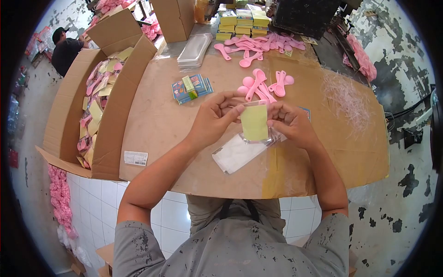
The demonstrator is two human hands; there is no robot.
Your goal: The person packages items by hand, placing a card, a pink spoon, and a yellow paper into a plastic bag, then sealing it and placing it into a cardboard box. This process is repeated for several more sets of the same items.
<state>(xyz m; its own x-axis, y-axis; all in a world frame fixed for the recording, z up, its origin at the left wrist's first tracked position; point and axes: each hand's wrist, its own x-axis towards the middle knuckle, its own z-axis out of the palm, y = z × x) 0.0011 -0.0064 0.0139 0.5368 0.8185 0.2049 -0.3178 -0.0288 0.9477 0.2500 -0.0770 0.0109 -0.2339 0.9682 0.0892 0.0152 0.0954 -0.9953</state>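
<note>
A clear plastic bag with a pale yellow card [254, 123] inside is held up between my two hands. My left hand [217, 115] pinches its upper left edge, thumb against the fingers. At its right edge, my right hand [290, 122] has its fingers closed on the plastic. Below the hands, a clear bag pack [241, 154] lies on the cardboard-covered table [184, 171]. Just beyond them is a small pile of pink spoons [258, 85]. Blue card packs [202, 86] with a green-yellow band sit left of the spoons.
An open carton [124, 99] of packed pink and yellow items stands at the left. Farther back are clear bags [194, 51], more pink spoons [267, 42] and card stacks [243, 21]. Shredded plastic [347, 99] lies right. Another person [67, 53] is at the upper left.
</note>
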